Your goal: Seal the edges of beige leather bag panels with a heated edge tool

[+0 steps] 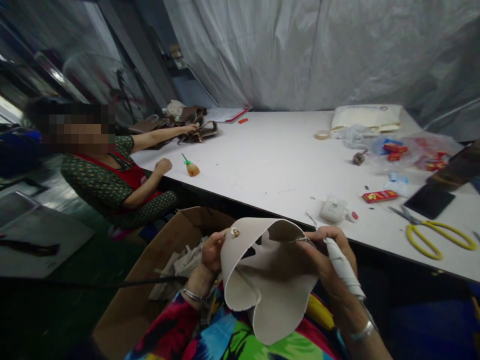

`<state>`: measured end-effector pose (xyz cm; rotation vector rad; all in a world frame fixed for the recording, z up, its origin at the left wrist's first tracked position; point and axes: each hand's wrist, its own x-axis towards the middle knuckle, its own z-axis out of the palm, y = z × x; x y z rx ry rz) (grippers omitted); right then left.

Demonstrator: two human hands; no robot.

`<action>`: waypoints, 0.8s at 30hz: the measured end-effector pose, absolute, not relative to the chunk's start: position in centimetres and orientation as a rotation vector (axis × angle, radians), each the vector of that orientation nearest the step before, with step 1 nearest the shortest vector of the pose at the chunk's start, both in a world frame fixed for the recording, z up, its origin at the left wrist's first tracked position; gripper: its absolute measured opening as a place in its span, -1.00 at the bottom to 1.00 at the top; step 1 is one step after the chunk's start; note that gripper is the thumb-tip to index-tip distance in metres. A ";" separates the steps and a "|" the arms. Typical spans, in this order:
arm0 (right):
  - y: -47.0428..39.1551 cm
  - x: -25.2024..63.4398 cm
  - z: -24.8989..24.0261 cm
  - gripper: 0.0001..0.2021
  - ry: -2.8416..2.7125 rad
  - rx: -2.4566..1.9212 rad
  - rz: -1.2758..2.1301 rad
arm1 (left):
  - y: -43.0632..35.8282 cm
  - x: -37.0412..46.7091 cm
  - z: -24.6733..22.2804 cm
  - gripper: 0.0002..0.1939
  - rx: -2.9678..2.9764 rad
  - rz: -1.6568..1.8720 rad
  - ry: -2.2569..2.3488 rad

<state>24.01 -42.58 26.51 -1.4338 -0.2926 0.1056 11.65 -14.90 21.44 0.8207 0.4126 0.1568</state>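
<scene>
A curved beige piece of material [277,300] with cut-out openings is held up over my lap. My left hand [213,252] grips its left edge, near a small brown knot. At the upper right edge, the fingers of my right hand [333,255] pinch the rim. A white-wrapped handle [344,267] also lies in my right hand, with a thin tip pointing up toward the table.
On the white table [262,160] are yellow-handled scissors [431,240], a black phone [429,201], a red box [379,196], a white bottle [333,210] and an orange bottle [192,168]. A person [112,175] sits at the left, beside a cardboard box [150,265].
</scene>
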 end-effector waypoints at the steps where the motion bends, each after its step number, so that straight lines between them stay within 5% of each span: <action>1: -42.4 23.8 26.6 -0.58 -0.288 -1.403 0.153 | -14.2 12.1 21.8 -0.69 0.863 0.213 0.433; 7: -41.9 22.8 26.4 -0.68 -0.386 -1.477 0.217 | -12.2 16.9 26.7 -0.68 1.132 0.478 0.258; 14: -42.3 23.3 25.4 -0.89 -0.767 -1.646 0.008 | -17.0 22.4 33.2 -0.60 1.581 -0.299 -0.286; 24: -41.3 25.0 23.0 -0.92 -0.559 -1.772 -0.229 | -21.8 23.8 25.8 -0.68 1.722 -0.277 -0.015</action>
